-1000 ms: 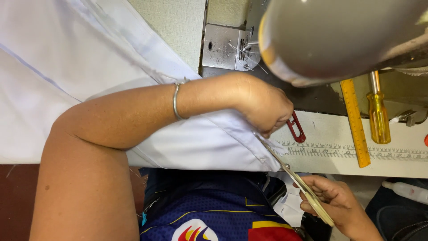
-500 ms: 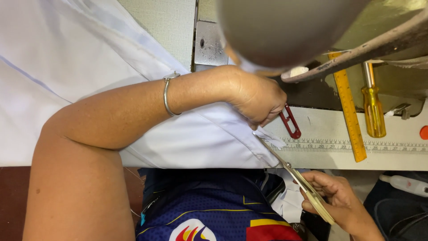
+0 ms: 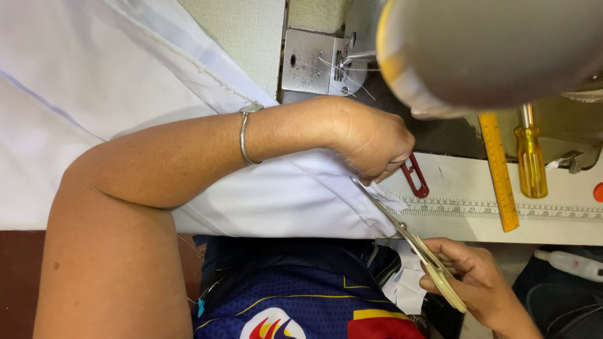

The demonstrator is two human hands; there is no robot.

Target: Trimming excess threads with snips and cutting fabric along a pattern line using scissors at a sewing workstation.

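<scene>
At 3 o'clock from the white fabric [image 3: 270, 201], where its corner hangs over the table edge [image 3: 540, 229], the left hand [image 3: 370, 141] is curled shut, pinching the cloth's edge just beside a red thread clipper [image 3: 415, 176]. From 5 o'clock the right hand [image 3: 477, 279] grips the cream handles of the scissors [image 3: 408, 242], fingers closed around them, blades reaching up toward 11 o'clock so the tips meet the fabric at the pinched spot. I judge the trimming under way, with the blades only at the cloth's corner; how much has been cut I cannot tell. At 1 o'clock lie a yellow ruler [image 3: 499, 172] and a yellow-handled screwdriver [image 3: 531, 160], well apart from both hands.
</scene>
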